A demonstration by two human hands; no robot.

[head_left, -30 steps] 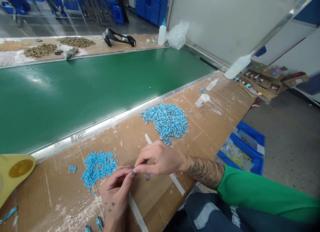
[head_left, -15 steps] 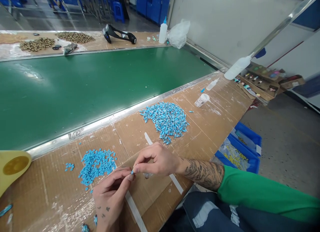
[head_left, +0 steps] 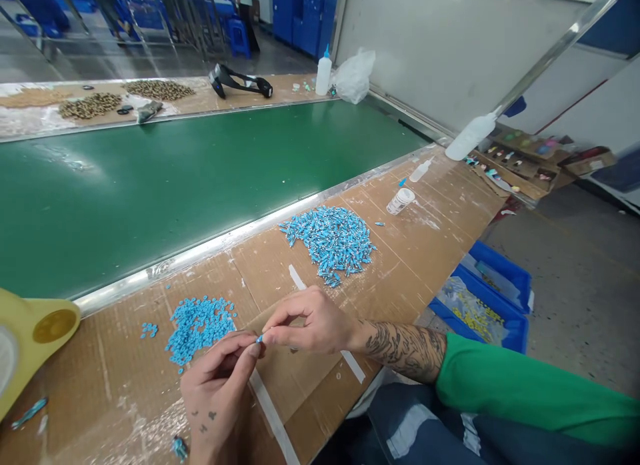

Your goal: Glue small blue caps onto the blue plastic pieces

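Between the fingertips of both hands is a small blue piece (head_left: 259, 339), mostly covered by the fingers. My left hand (head_left: 220, 381) pinches it from the left, thumb against fingers. From the other side, my right hand (head_left: 311, 321) pinches at the same piece with thumb and forefinger. Left of the hands lies a loose heap of small blue rings (head_left: 200, 326). Beyond the right hand is a larger pile of slender blue pieces with silvery tips (head_left: 331, 241). Both hands are just above the cardboard-covered table (head_left: 400, 265).
A green conveyor belt (head_left: 200, 178) runs behind the cardboard. A white cup (head_left: 401, 201) and squeeze bottles (head_left: 470, 137) stand toward the right. At the left edge is a yellow object (head_left: 45, 331). Blue bins (head_left: 480, 311) sit below the table's right side.
The view has shifted slightly, bringing more of the yellow object into sight. Both hands stay pinched together on the small blue piece, with little movement.
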